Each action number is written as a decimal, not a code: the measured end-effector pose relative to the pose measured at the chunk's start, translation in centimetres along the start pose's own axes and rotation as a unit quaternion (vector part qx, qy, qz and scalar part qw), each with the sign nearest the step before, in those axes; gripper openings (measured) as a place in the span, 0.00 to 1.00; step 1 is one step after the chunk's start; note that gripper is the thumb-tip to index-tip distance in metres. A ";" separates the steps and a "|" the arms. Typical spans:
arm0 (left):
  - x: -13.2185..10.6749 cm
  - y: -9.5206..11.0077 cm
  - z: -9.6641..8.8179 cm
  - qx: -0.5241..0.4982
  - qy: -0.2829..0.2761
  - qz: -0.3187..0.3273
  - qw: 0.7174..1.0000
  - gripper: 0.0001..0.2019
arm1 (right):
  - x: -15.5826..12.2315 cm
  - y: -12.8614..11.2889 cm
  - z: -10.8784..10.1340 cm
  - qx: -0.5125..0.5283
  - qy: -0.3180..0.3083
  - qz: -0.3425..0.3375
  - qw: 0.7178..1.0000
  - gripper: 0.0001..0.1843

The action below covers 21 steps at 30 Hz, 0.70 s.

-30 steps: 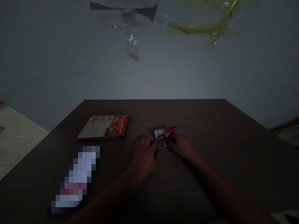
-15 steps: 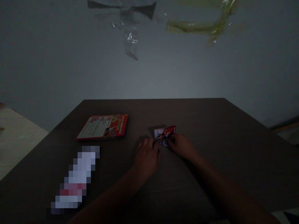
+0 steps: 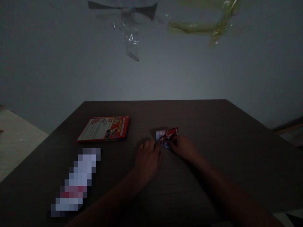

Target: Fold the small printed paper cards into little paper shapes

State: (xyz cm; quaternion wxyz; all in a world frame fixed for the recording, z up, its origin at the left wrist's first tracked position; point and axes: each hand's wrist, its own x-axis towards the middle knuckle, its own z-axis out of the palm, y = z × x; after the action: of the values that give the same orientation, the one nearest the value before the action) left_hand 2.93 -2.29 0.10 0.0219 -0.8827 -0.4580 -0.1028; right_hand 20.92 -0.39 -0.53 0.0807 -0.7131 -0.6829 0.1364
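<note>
A small, glossy picture card [image 3: 163, 135] in red, blue and white is near the middle of the dark wooden table [image 3: 189, 116]. Its near right edge is pinched between thumb and fingers of my right hand [image 3: 184, 147]. My left hand [image 3: 148, 159] rests palm down on the table, its fingers stretched out and slightly apart. The left index fingertip is at the card's near left corner; whether it presses on the card I cannot tell. Dim light hides the card's printed details.
Left of the hands lies a red and white printed booklet or stack [image 3: 104, 129]. Nearer to me is a long, pixelated object [image 3: 77, 179], its kind blurred out. A grey wall [image 3: 151, 78] with pieces of tape [image 3: 194, 27] stands behind the table.
</note>
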 end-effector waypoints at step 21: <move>0.3 0.2 0.1 0.005 -0.007 0.027 1.000 0.14 | 0.0 0.0 0.1 -0.012 0.011 -0.007 1.000 0.17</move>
State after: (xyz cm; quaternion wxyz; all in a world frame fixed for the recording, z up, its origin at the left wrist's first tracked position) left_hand 3.27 -2.20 0.04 0.0256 -0.8955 -0.4345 -0.0935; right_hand 20.89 -0.45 -0.61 0.0805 -0.7109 -0.6883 0.1201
